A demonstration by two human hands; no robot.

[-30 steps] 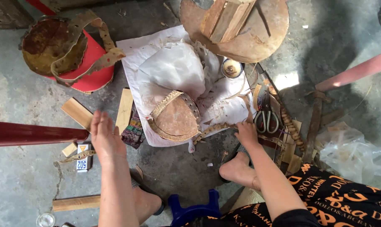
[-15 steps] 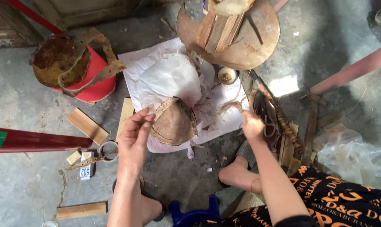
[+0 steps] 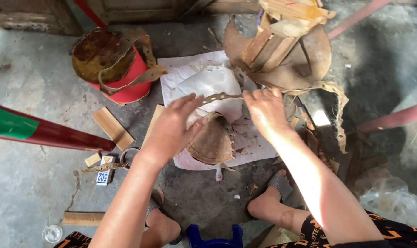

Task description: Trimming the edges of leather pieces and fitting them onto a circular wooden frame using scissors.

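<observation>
Concrete floor (image 3: pixel 29 92), cracked and littered with offcuts, serves as the working ground, with a white sheet (image 3: pixel 181 69) spread at its centre. Both hands have been brought together over this sheet: one second earlier the left hand (image 3: pixel 171 131) lay low beside a wooden block and the right hand (image 3: pixel 266 108) rested at the sheet's far edge near a pair of scissors; half a second earlier each was already rising. A narrow brown strip (image 3: pixel 220 97) is now stretched between them, one end pinched in the left grip, the other closed in the right grip. The strip is thus lifted clear of the sheet and held taut, level with the fingertips. Directly below the grip, a dome-shaped woven shell (image 3: pixel 213 142) lies on the sheet, untouched by either hand; above it a pale curved sheet piece (image 3: pixel 213 82) is seen. A longer frayed band (image 3: pixel 339 115) trails away to the right of the right grip; whether it is joined to the held strip cannot be told. Left of the left grip stand a red bucket (image 3: pixel 125 87) capped with a rusty disc and a red-and-green pole (image 3: pixel 43 131). Beyond the grip a wooden stool (image 3: pixel 282 50) is set.
</observation>
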